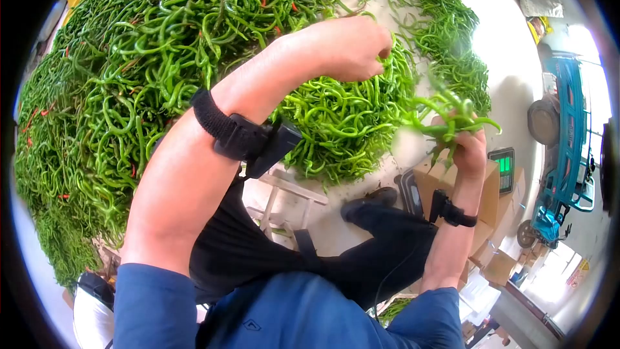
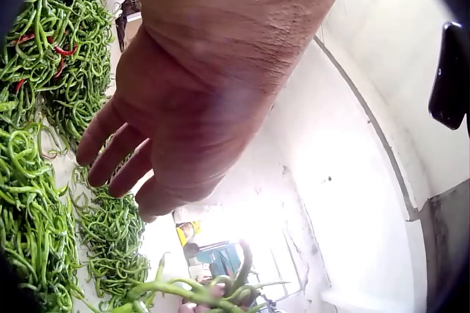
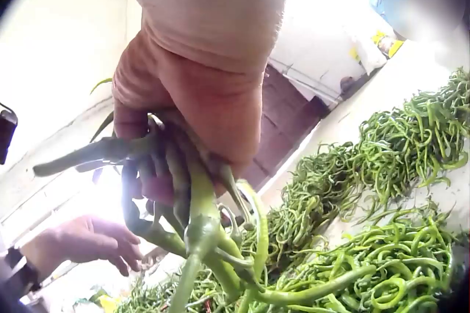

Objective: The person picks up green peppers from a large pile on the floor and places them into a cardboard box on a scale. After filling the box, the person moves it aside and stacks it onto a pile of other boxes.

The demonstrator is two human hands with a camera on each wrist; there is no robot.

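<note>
Clearly, we grip a bunch of green peppers [image 1: 451,118] in our right hand [image 1: 471,150] beside the near heap [image 1: 349,126], our left hand [image 1: 359,46] loose-fingered, with 1 pale wooden frame [image 1: 296,187] between us and that heap and 1 cardboard box [image 1: 491,210] by our right forearm.

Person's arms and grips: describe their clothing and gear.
Blue sleeves leave both forearms bare. Each forearm wears a black strap with a boxy black device. The left grip and right grip are gloveless.
</note>
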